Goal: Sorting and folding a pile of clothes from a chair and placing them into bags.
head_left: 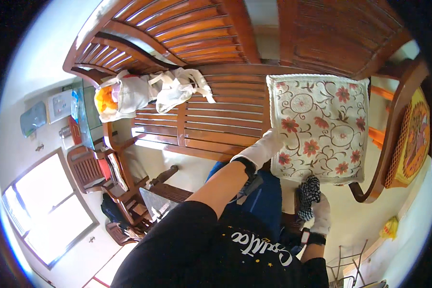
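A white glove covers my left hand (266, 146), which reaches to the left edge of a cream cushion (317, 122) with red flowers and brown scrolls on the bench seat; its fingers are hard to make out against the fabric. Below the cushion, my right hand (316, 211), also white-gloved, is closed on a crumpled black-and-white patterned cloth (308, 192). The cushion lies flat on the right part of the wooden bench (221, 120).
White cloth bags (129, 96) and straps (175, 89) lie on the bench's left. A yellow patterned cushion (408, 144) leans beside the right armrest (391, 120). Wooden chairs (89, 168) and a glass shelf (89, 115) are at left, a folding metal frame (345, 269) at lower right.
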### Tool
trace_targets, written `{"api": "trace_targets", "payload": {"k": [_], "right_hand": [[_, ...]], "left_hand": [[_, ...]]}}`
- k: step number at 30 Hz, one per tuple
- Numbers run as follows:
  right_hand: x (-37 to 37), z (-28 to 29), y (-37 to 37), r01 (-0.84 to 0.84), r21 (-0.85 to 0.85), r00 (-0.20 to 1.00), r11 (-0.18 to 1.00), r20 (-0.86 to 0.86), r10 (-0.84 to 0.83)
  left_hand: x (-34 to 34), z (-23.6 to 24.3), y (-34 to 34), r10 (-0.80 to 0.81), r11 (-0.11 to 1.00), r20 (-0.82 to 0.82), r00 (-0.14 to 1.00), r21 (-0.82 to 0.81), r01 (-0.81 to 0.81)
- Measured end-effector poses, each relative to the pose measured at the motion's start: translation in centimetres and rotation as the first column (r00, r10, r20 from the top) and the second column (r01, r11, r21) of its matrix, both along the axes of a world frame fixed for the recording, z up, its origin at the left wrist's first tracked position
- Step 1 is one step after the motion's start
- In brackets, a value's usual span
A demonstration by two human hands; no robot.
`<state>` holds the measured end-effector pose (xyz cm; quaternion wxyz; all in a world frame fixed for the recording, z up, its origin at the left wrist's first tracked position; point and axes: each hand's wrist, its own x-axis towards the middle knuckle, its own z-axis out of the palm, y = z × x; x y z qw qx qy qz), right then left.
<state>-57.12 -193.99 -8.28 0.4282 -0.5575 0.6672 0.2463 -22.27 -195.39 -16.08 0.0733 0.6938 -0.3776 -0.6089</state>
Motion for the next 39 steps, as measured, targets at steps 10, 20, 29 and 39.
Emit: {"api": "trace_targets", "payload": {"k": [10,20,29,39], "right_hand": [[17.2,6.6,-7.8,0.522,-0.059,0.793,0.851,0.400,-0.459],[46.2,-13.2,-9.0,-0.465,-0.478,0.877,0.745,-0.138,0.460],[47.8,-17.8,-8.4,-0.527,-0.583,0.848,0.618,-0.316,0.425],[50.0,-17.5,-9.1,-0.363,-0.676,0.919,0.641,-0.146,0.366]], "left_hand": [[28.7,5.3,8.0,0.031,0.999,0.842,0.538,-0.009,-0.044],[40.3,-0.1,15.8,-0.437,0.877,0.814,0.384,0.290,0.382],[43.4,-11.7,22.1,0.389,0.818,0.886,0.252,-0.458,0.349],[46.6,-9.4,24.7,0.325,0.918,0.796,0.511,-0.396,0.033]]}}
